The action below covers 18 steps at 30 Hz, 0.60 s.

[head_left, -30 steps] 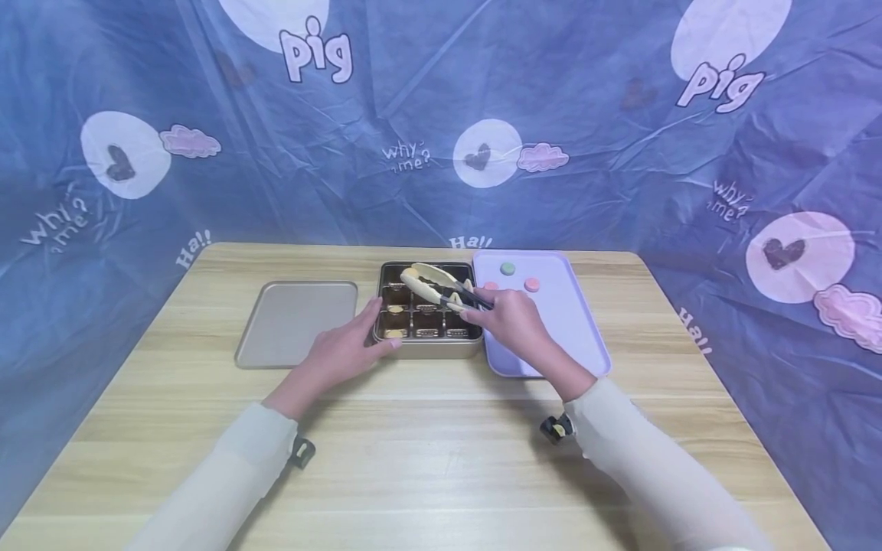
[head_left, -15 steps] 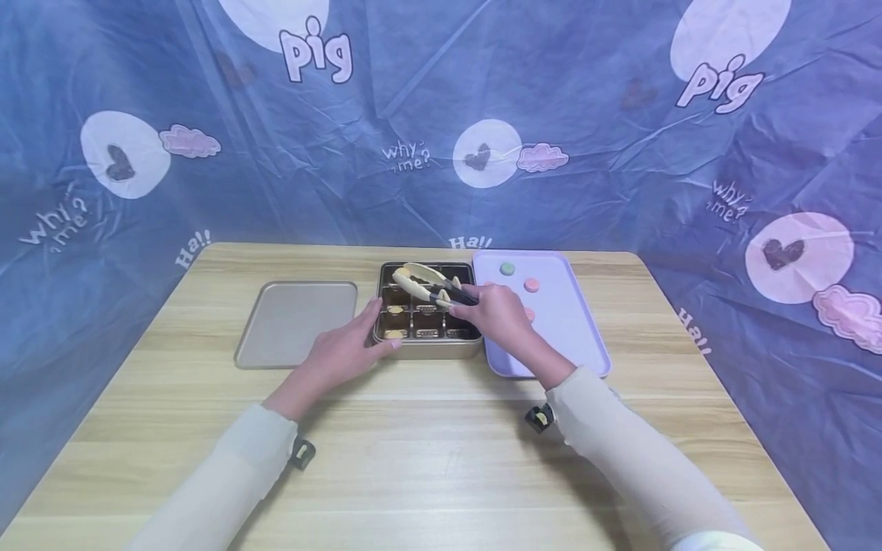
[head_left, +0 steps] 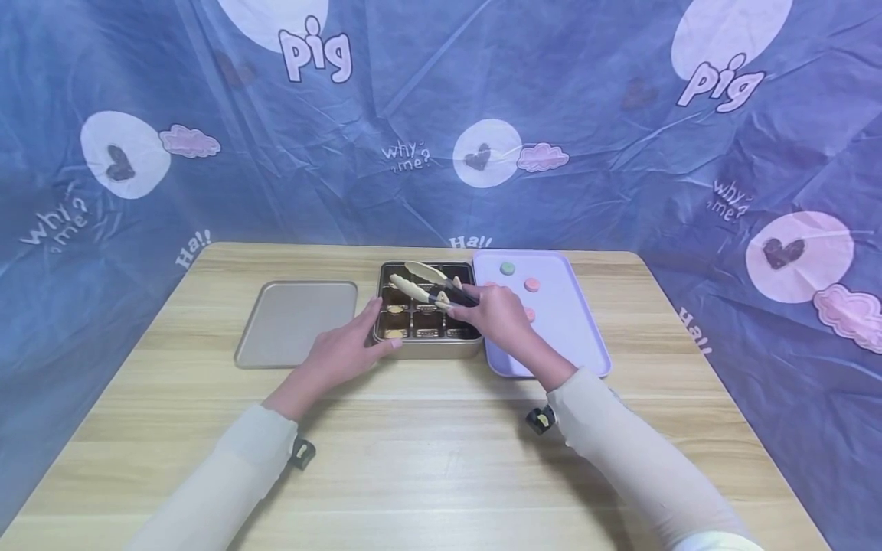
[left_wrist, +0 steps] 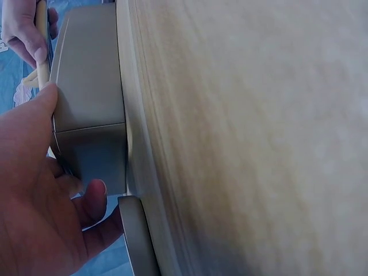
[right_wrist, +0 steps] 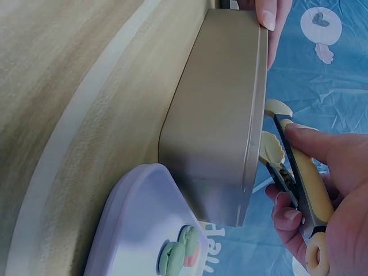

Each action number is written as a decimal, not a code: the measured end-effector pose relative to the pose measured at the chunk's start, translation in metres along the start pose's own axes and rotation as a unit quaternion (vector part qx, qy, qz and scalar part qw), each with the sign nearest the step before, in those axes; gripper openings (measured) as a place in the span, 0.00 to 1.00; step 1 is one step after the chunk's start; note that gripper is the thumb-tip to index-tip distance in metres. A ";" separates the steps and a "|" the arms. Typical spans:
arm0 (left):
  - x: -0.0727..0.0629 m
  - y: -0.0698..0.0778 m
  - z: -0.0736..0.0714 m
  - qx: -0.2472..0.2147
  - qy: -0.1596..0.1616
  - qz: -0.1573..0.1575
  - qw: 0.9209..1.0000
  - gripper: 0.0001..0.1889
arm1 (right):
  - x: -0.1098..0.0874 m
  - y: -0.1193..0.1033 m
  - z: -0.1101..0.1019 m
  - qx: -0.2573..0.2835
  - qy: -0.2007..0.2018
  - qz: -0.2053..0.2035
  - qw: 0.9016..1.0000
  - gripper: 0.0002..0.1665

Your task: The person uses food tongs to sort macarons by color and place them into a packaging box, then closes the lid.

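Note:
My right hand (head_left: 506, 312) grips tongs (head_left: 412, 289) by the handle, over the back left of a gold-brown baking tin (head_left: 430, 350) with a divided inside. The cream tong heads stand spread, with nothing seen between them. In the right wrist view the thumb lies along the yellow handle (right_wrist: 310, 178) and the fingers curl below. My left hand (head_left: 343, 352) holds the tin's front left corner, thumb at the front rim and fingers along the left side. Yellow macarons (head_left: 396, 334) lie in left-column compartments; the tongs partly cover the back left one.
A lilac tray (head_left: 568, 344) touches or nearly touches the tin's right side. On it lie a green macaron (head_left: 507, 268) and pink macarons (head_left: 531, 285), some partly behind the right hand. A flat metal lid (head_left: 296, 325) lies left of the tin. A blue printed cloth (head_left: 441, 199) hangs behind.
The right hand and tongs have shifted slightly left. The tongs' heads have spread apart, and the yellow macaron seen between them is let go at the back left. The left hand keeps its place.

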<state>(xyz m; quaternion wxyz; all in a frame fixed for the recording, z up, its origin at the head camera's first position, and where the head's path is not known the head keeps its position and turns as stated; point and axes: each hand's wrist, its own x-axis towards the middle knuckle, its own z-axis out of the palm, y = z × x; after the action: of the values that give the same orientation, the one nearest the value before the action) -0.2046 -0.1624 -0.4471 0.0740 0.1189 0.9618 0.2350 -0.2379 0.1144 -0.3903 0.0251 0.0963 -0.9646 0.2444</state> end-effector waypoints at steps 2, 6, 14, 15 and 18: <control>0.000 0.001 0.000 -0.001 -0.001 -0.002 1.000 0.51 | -0.002 0.001 -0.001 0.000 0.000 0.010 1.000 0.37; 0.000 0.000 0.000 -0.005 -0.004 -0.001 1.000 0.51 | -0.007 0.004 -0.003 0.001 0.004 0.014 1.000 0.37; 0.000 0.001 0.000 -0.006 -0.005 -0.005 1.000 0.51 | -0.019 0.015 -0.011 0.042 0.019 -0.007 0.999 0.36; 0.000 0.001 0.000 -0.005 -0.005 -0.005 1.000 0.51 | -0.021 0.017 -0.012 0.042 0.022 -0.007 0.999 0.36; -0.001 0.001 -0.001 -0.004 -0.004 -0.006 1.000 0.51 | -0.025 0.023 -0.016 0.044 0.029 -0.005 0.999 0.36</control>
<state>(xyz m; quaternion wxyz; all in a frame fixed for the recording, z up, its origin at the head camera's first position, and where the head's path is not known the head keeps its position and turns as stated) -0.2034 -0.1625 -0.4459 0.0799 0.1142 0.9611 0.2384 -0.2184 0.1458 -0.3892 0.0503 0.0946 -0.9513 0.2892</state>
